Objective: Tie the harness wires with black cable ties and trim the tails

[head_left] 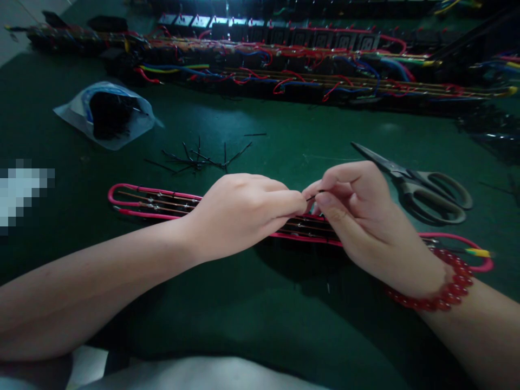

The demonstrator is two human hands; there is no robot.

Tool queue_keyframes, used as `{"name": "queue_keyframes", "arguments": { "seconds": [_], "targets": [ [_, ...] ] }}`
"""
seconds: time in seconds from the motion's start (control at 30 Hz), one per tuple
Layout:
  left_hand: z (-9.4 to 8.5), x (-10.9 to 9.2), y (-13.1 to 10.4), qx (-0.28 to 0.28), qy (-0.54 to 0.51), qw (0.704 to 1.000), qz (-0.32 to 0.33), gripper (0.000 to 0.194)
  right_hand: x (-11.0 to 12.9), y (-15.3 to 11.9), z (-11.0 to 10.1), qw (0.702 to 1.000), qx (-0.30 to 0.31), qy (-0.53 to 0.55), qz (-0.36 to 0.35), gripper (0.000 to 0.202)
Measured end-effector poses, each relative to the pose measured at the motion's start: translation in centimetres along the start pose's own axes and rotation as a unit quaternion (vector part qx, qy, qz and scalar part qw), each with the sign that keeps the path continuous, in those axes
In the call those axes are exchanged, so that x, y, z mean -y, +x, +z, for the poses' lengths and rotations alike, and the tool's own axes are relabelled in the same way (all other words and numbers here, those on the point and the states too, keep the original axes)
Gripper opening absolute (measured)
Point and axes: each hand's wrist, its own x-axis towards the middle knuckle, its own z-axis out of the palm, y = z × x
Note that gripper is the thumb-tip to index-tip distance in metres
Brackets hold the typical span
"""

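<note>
A long black strip with brass rails [168, 205] lies across the green table, with red cable [132, 187] running along both edges and looping at the ends. Over its middle, my left hand [239, 214] is closed, its fingertips pinched together at the strip. My right hand [361, 211], wearing a red bead bracelet, meets it there. Between thumb and fingers it pinches a thin black cable tie [311, 198], which reaches toward the left fingertips. The left fingers hide much of their grip, but they appear closed on the same tie.
Scissors [400, 172] lie partly open just beyond my right hand. Loose black cable ties [199, 161] are scattered behind the strip. An open plastic bag [140, 124] of black ties sits at the left. Wired socket strips [300, 51] span the back.
</note>
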Motion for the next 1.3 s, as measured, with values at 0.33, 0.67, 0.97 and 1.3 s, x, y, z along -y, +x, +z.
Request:
{"name": "queue_keyframes", "arguments": {
  "seconds": [0.33,0.67,0.97,1.3],
  "targets": [
    [-1.1,0.0,0.7,0.102,-0.048,0.989,-0.092,0.006,0.0,1.0,-0.3,0.988,0.070,-0.119,-0.065,0.013],
    [-2.1,0.0,0.6,0.264,-0.021,0.955,-0.132,0.034,-0.3,1.0,-0.3,0.983,0.072,-0.141,-0.090,0.012],
    [-2.2,0.4,1.0,0.265,-0.010,0.956,-0.128,0.024,-0.2,1.0,-0.2,0.983,0.081,-0.140,-0.092,0.014],
    [-2.1,-0.1,0.8,0.244,0.106,0.964,-0.024,0.022,-0.4,1.0,-0.2,0.982,0.087,-0.138,-0.089,0.015]
  ]
}}
